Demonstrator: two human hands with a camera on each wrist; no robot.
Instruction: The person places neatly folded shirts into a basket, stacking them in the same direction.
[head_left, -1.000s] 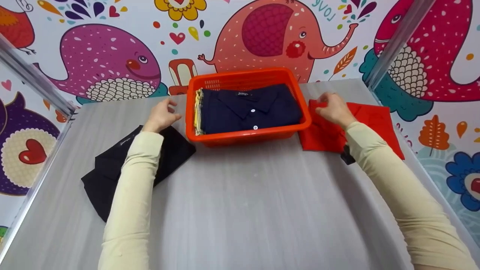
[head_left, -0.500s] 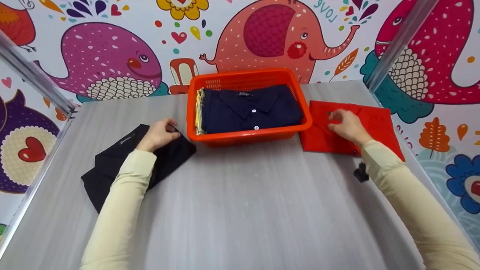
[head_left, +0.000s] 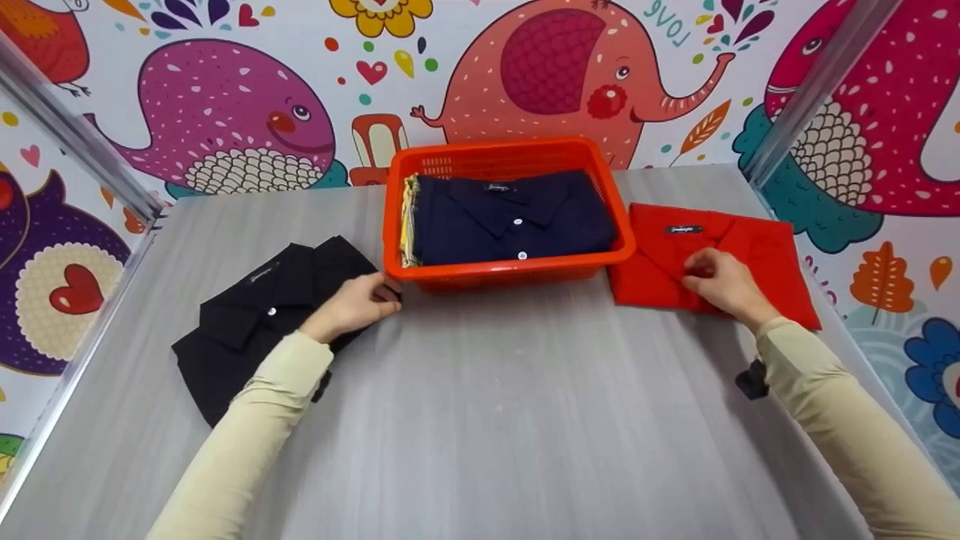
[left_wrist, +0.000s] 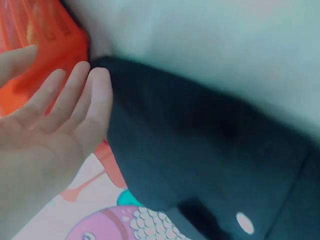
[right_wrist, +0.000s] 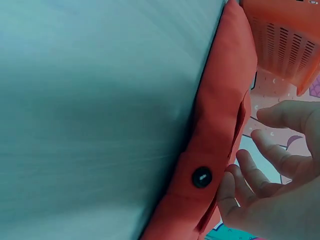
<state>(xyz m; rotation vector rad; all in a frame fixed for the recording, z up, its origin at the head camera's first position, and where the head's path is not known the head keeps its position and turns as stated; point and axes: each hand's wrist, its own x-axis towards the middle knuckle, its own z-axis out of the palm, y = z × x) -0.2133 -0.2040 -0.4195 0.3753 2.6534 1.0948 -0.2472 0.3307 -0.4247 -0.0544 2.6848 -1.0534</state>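
Note:
My left hand (head_left: 358,304) hovers over the right corner of a folded black shirt (head_left: 255,322), its fingers loosely bent and holding nothing. In the left wrist view the fingertips (left_wrist: 102,75) overlap the shirt's corner close to the basket. My right hand (head_left: 724,283) is above a folded red shirt (head_left: 652,281) with a dark label at its collar. Relaxed fingers, spread apart, show beside the red shirt's edge (right_wrist: 220,120) in the right wrist view. Between the hands stands an orange basket (head_left: 510,268) with a folded navy shirt (head_left: 480,217) inside.
A yellow patterned cloth (head_left: 409,221) stands along the basket's left inner wall. The grey table (head_left: 495,420) runs back to a wall (head_left: 270,15) printed with cartoon animals. Metal posts (head_left: 817,97) rise at the table's back corners.
Both hands have come nearer to me from beside the basket, the left over the black shirt's corner, the right over the red shirt. The red shirt's label is now uncovered.

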